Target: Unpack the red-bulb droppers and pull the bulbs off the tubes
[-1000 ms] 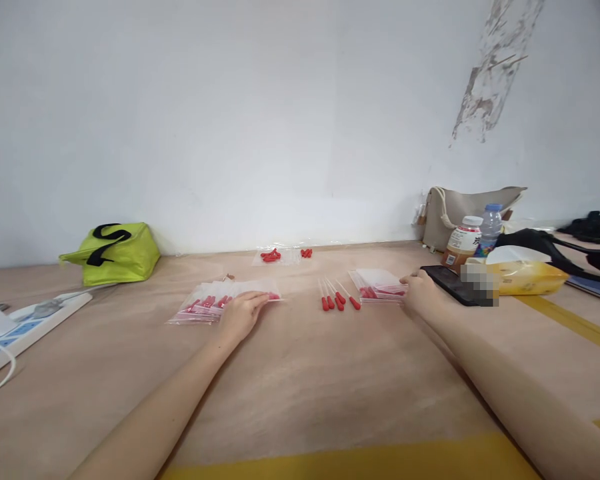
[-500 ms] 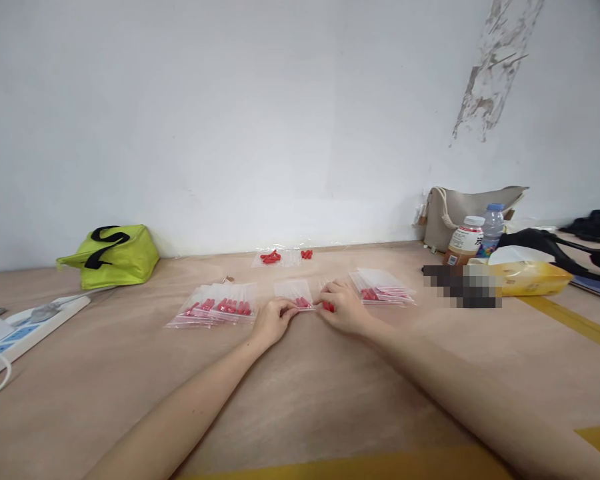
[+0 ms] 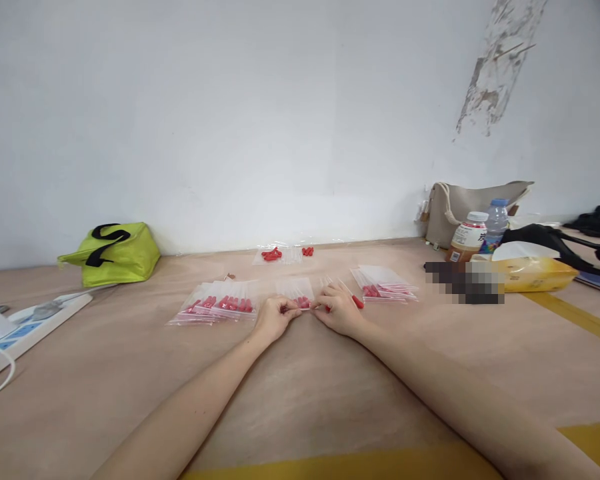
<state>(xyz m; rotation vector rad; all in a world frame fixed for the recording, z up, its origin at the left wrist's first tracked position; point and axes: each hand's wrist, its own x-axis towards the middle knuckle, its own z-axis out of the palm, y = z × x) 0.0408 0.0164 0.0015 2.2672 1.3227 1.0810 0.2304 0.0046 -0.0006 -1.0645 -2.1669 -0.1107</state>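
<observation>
Both my hands meet at the middle of the wooden table. My left hand pinches the near edge of a small clear zip bag that holds red-capped droppers. My right hand is closed at the bag's right corner, its fingers pinching the same edge. Loose red-capped droppers lie just behind my right hand, partly hidden by it. A pile of filled bags lies left of my left hand. A second stack of bags lies to the right.
A lime green bag sits by the wall at left, a white power strip at the left edge. Red caps in clear plastic lie near the wall. A beige bag, two bottles and a yellow pack stand at right.
My left hand pulled one bag from the left pile to the middle. My right hand left the right stack and joined it there, both now pinching that bag.
</observation>
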